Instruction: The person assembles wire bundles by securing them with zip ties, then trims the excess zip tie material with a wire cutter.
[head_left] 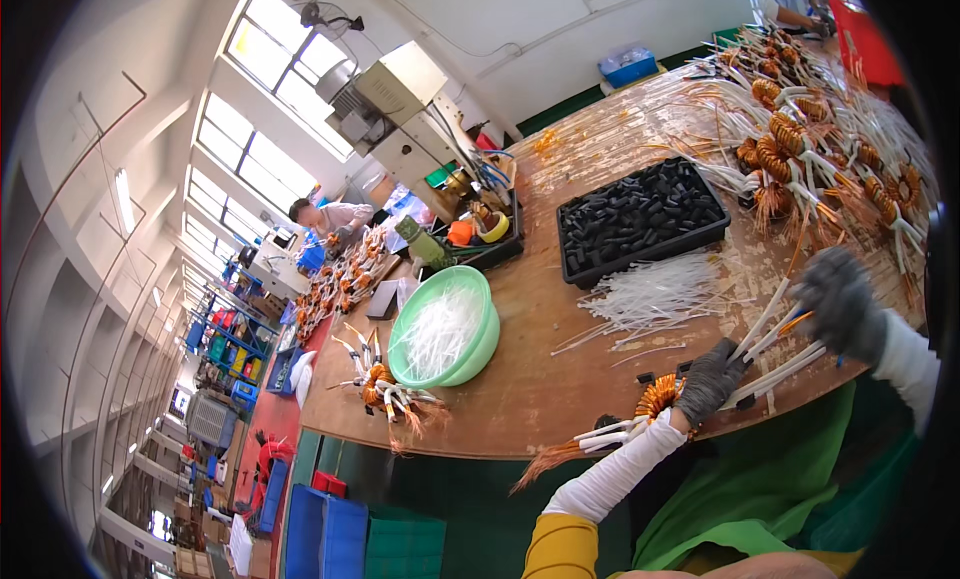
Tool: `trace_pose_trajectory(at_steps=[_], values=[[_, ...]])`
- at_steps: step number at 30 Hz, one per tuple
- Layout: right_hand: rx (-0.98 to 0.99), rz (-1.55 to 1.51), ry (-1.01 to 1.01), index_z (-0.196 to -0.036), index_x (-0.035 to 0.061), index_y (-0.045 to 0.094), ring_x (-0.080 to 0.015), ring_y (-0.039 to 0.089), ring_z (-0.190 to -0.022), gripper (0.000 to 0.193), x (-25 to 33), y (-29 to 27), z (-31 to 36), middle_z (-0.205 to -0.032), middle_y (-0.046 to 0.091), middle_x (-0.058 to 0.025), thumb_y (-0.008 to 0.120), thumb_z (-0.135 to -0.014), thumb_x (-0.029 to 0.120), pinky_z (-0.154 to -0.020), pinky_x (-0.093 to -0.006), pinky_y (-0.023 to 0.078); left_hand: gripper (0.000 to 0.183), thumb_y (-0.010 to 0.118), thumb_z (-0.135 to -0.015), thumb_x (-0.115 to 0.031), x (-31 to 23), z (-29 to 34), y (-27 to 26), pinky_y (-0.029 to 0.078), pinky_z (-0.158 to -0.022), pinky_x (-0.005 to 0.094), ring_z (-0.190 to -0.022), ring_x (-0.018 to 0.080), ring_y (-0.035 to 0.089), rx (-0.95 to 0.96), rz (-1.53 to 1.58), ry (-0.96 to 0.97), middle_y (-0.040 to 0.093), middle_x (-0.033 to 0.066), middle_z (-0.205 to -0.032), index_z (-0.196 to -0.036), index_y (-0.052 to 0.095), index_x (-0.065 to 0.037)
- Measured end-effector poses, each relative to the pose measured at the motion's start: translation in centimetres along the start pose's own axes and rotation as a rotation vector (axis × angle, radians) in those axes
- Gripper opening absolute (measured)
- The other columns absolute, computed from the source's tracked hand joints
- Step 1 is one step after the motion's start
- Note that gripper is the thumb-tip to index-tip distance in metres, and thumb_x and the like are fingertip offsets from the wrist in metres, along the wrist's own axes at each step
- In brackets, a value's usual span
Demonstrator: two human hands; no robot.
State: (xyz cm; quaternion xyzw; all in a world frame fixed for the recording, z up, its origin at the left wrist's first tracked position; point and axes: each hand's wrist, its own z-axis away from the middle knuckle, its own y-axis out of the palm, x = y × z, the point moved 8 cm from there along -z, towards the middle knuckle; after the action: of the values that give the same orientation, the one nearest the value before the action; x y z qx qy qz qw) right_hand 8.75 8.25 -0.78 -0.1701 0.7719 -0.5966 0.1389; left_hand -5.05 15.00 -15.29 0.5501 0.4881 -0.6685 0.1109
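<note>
A copper-wound ring coil [658, 395] lies at the table's near edge, its white-sleeved leads running out to both sides. My left hand [712, 381], in a grey glove, is closed round the leads on the coil's right. These white-sleeved leads [765, 324] fan out past my fingers toward the right. Just beyond them, my right hand [840, 301], gloved in dark grey, is raised and curled. Motion blurs it, and what its fingers hold cannot be made out. An orange and blue piece [797, 322] shows beside it, its kind unclear. Small black pieces lie about the coil.
A black tray [640, 271] of short black tubes stands ahead, with loose white ties [655, 297] before it. To the left are a green basin [492, 329] of white ties and another coil [378, 387]. Several coils [785, 144] are heaped far right. A machine [400, 109] stands behind.
</note>
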Motion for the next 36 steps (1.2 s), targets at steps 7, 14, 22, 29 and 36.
trace_pose_trajectory(at_steps=[7,14,22,29,36], values=[[0.248,0.05,-0.214,-0.081,0.0123,0.06,-0.0253,0.06,-0.065,0.036,2.5,10.6,-4.6,-0.07,0.06,-0.0073,0.055,-0.076,0.048,-0.056,-0.0397,0.047,0.022,0.055,-0.084,-0.026,2.9,-0.1,1.3,0.046,-0.066,0.0427,-0.077,0.0363,0.061,0.092,0.031,-0.128,0.062,0.0191,-0.083,-0.098,0.054,-0.009],[0.032,0.128,-0.268,-0.063,0.0167,0.058,-0.025,0.058,-0.052,0.03,-4.1,8.9,-2.4,-0.057,0.057,-0.0038,0.059,-0.073,0.045,-0.043,-0.0383,0.044,0.018,0.056,-0.083,-0.021,0.2,0.5,-0.4,0.047,-0.062,0.044,-0.072,0.0383,0.061,0.014,-0.13,0.026,0.061,0.0208,-0.075,-0.094,0.056,-0.006],[0.134,0.785,0.405,-0.059,0.0109,0.054,-0.0209,0.057,-0.05,0.031,-21.0,-4.6,3.9,-0.053,0.053,-0.005,0.061,-0.074,0.037,-0.042,-0.0373,0.041,0.017,0.053,-0.085,-0.02,-0.7,0.6,-0.2,0.046,-0.063,0.0469,-0.073,0.0398,0.059,0.064,-0.148,-0.034,0.061,0.0207,-0.075,-0.093,0.055,-0.005],[-0.156,0.246,0.101,-0.07,0.0084,0.062,-0.027,0.061,-0.064,0.017,-10.4,-2.5,-14.2,-0.065,0.058,-0.0086,0.06,-0.076,0.024,-0.056,-0.0388,0.049,0.017,0.052,-0.085,-0.018,-1.4,0.9,0.1,0.047,-0.066,0.045,-0.077,0.0391,0.059,0.037,-0.16,0.086,0.06,0.0212,-0.082,-0.094,0.056,-0.003],[0.296,0.027,0.208,-0.121,0.0129,0.052,-0.0331,0.056,-0.098,0.061,-13.9,14.1,-24.8,-0.111,0.054,-0.0171,0.072,-0.066,0.029,-0.082,-0.0415,0.046,0.02,0.051,-0.086,-0.017,-1.2,0.9,0.6,0.048,-0.07,0.0433,-0.081,0.0384,0.058,0.03,-0.098,0.079,0.06,0.021,-0.087,-0.097,0.057,-0.002]])
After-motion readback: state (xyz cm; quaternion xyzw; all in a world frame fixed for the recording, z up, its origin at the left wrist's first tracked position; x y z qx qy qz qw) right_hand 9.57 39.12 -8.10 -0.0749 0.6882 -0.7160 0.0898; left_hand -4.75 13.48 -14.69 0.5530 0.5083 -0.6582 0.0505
